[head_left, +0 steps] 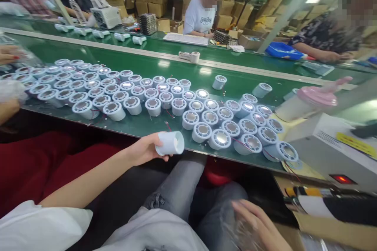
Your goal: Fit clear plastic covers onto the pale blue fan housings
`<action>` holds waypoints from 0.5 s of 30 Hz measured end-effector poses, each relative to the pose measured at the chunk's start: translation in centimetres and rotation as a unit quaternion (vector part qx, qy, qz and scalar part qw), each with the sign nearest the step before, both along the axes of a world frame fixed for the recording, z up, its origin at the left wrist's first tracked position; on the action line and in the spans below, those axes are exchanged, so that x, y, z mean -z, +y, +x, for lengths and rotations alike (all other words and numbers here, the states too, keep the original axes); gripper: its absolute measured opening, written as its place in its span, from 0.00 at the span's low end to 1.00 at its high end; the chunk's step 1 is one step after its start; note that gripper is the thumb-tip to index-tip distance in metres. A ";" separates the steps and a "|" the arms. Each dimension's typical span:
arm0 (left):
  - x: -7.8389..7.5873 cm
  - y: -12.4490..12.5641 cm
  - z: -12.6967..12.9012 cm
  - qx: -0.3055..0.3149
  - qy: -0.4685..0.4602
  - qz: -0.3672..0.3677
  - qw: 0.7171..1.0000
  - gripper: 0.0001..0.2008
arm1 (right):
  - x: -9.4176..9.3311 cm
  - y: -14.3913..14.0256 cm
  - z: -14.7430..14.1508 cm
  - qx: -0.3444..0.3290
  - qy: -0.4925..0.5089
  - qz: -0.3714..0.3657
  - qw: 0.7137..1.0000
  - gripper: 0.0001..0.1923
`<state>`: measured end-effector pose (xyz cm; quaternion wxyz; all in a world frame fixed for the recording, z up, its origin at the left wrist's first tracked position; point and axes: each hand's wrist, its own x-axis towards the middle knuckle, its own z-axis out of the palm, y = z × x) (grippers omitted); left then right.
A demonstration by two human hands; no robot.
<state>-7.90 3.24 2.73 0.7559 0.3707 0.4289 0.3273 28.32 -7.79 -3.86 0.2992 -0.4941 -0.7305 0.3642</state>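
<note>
My left hand [147, 148] is closed around a light-blue plastic cylinder housing [169, 143], held on its side just off the bench's near edge. Its open, hollow end faces right. At the lower right, above my lap, my right hand [255, 217] has its fingers stretched out over crinkled clear plastic [243, 227]; part of the hand is cut off by the frame or blurred. Beyond my left hand stand many similar blue housings [153, 106] with round metallic discs in their slotted tops. Thin red and dark wires trail from some of them.
The housings crowd a green bench [132, 125]. To the right stand a grey machine [338, 145] with a lit red switch, a pink-lidded cup [306, 102] and a black-handled tool [338, 206]. Co-workers sit across the line; another person's hands [8, 102] show at left.
</note>
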 end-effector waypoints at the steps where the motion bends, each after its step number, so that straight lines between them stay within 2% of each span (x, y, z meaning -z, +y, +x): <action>1: 0.5 0.1 1.4 0.051 -0.039 -0.054 0.997 0.21 | -0.7 -0.4 -1.9 -0.016 -0.029 0.054 0.998 0.29; 3: 1.3 0.4 4.2 0.162 -0.036 -0.111 0.980 0.20 | -2.4 -0.1 -5.5 0.003 -0.108 0.138 0.984 0.30; 4: 1.5 0.4 5.5 0.218 -0.010 -0.107 0.970 0.21 | -3.1 0.4 -6.8 0.004 -0.145 0.189 0.971 0.29; 6: 1.6 0.5 7.5 0.325 0.057 -0.037 0.943 0.20 | -3.9 1.7 -8.2 0.039 -0.217 0.245 0.944 0.27; 8: 1.3 0.6 8.9 0.393 0.125 0.109 0.904 0.17 | -4.0 2.7 -8.2 0.077 -0.273 0.261 0.923 0.25; 10: 0.9 0.5 9.5 0.383 0.198 0.274 0.860 0.14 | -3.8 3.1 -7.6 0.096 -0.293 0.234 0.922 0.19; 12: 0.6 0.4 9.7 0.324 0.257 0.380 0.827 0.11 | -3.6 3.1 -7.1 0.097 -0.254 0.172 0.947 0.10; 13: 0.6 0.3 9.7 0.295 0.274 0.402 0.823 0.12 | -3.7 3.0 -7.0 0.096 -0.214 0.132 0.963 0.07; 15: 1.1 0.1 9.5 0.251 0.278 0.407 0.833 0.17 | -3.9 2.9 -7.0 0.095 -0.109 0.058 0.988 0.05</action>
